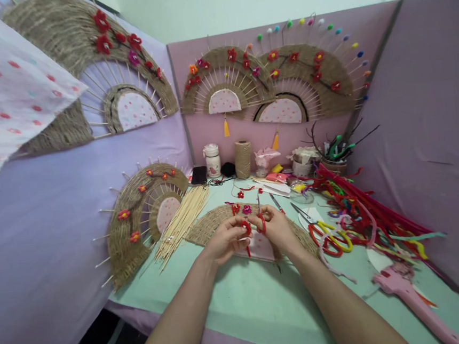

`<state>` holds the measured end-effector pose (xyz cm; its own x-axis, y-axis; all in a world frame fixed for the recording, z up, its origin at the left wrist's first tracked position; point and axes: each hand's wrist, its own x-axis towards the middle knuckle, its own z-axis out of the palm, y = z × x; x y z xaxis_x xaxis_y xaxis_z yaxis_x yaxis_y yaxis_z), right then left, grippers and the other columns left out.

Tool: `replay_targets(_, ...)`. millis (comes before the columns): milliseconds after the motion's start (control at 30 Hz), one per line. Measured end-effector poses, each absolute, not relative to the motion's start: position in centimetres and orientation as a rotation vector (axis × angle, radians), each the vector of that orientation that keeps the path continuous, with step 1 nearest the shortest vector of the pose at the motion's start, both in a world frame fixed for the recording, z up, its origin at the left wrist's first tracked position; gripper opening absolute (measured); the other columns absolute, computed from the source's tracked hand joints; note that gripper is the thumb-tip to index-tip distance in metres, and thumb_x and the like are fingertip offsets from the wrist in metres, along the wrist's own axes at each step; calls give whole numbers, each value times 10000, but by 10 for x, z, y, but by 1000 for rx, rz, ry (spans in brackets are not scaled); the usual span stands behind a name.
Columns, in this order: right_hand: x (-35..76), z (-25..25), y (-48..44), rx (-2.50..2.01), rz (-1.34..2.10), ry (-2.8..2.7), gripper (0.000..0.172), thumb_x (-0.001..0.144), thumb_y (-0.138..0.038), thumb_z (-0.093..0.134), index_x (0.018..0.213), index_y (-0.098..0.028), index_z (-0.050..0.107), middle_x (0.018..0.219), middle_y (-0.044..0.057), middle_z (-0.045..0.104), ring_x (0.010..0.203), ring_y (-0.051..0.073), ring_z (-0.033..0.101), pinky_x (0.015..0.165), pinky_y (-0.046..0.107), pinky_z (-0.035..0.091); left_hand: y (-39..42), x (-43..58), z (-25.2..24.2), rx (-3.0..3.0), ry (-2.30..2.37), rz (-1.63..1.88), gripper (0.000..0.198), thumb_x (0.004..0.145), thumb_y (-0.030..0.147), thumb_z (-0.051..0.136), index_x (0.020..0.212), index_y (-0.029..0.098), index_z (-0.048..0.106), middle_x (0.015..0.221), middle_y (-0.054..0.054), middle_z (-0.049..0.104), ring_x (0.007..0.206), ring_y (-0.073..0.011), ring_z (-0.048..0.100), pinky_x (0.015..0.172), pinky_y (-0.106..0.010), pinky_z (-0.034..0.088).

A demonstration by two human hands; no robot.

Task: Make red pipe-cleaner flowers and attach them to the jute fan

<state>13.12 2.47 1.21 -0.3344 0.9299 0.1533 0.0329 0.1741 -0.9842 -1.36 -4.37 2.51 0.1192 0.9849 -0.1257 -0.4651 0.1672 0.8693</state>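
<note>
My left hand (228, 240) pinches a small red pipe-cleaner flower (246, 227), and a red stem hangs below it. In my right hand (278, 231) is a small pair of scissors with red handles (261, 223), blades pointing up and away from me. The fingertips of both hands nearly meet at the flower. Beneath them a twine-wrapped fan (208, 224) lies flat on the table, its dotted cloth centre partly covered by my hands. A magenta flower (247, 209) and a red flower (236, 208) are on the fan's upper part.
Thin sticks (185, 218) lie left of the fan. Larger scissors (331, 237), a pile of pipe cleaners (361, 208) and a pink glue gun (413, 300) lie to the right. A twine spool (243, 159) and a white jar (212, 160) stand behind. Finished fans (229, 81) hang on the partitions.
</note>
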Motion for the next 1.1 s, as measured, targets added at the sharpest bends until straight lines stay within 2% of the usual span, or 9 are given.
replay_targets(300, 149, 24, 32, -1205, 692, -1846, 342, 676, -527, 607, 731, -202, 515, 484, -58, 450, 461, 111, 390, 462, 227, 250, -33, -18, 10, 1486, 1506, 1052, 122, 667, 188, 577, 766, 138, 628, 713, -37, 650, 654, -136, 579, 591, -233, 405)
replay_targets(433, 148, 21, 32, -1246, 632, -1903, 332, 690, -522, 596, 765, -204, 534, 517, -43, 497, 484, 124, 432, 471, 228, 257, -35, -20, 12, 1751, 1695, 973, 144, 669, 197, 564, 778, 166, 653, 747, -29, 646, 673, -141, 558, 625, -256, 414)
replay_targets(567, 145, 21, 28, -1224, 607, -1926, 307, 683, -484, 614, 791, -207, 540, 536, -40, 519, 503, 126, 452, 484, 224, 271, -41, -8, 25, 1679, 1676, 1236, 229, 666, 234, 602, 887, 175, 627, 920, -54, 620, 801, -153, 570, 700, -263, 448)
replay_targets(667, 144, 22, 25, -1184, 612, -1910, 257, 710, -442, 584, 796, -203, 542, 523, -44, 502, 484, 120, 437, 485, 223, 279, -45, 8, 30, 1625, 1486, 1255, 189, 687, 288, 623, 830, 166, 594, 848, -40, 616, 720, -130, 579, 653, -246, 467)
replay_targets(800, 142, 21, 23, -1214, 558, -1878, 253, 708, -434, 581, 810, -206, 541, 538, -41, 507, 492, 125, 443, 487, 225, 276, -47, 26, 26, 1665, 1590, 1368, 81, 728, 245, 576, 735, 170, 605, 816, -34, 597, 722, -120, 568, 640, -231, 467)
replay_targets(900, 140, 18, 23, -1279, 528, -1880, 251, 708, -435, 571, 805, -206, 543, 560, -27, 532, 505, 136, 462, 489, 231, 267, -47, 33, 20, 1760, 1707, 1407, 77, 728, 179, 545, 665, 168, 587, 712, -18, 576, 680, -116, 546, 625, -232, 448)
replay_targets(1100, 135, 16, 22, -1294, 567, -1913, 196, 721, -392, 548, 775, -206, 516, 579, -19, 547, 511, 141, 468, 480, 232, 270, -47, 36, 14, 1785, 1813, 1489, 66, 700, 123, 532, 656, 166, 554, 704, -9, 558, 638, -104, 518, 601, -227, 430)
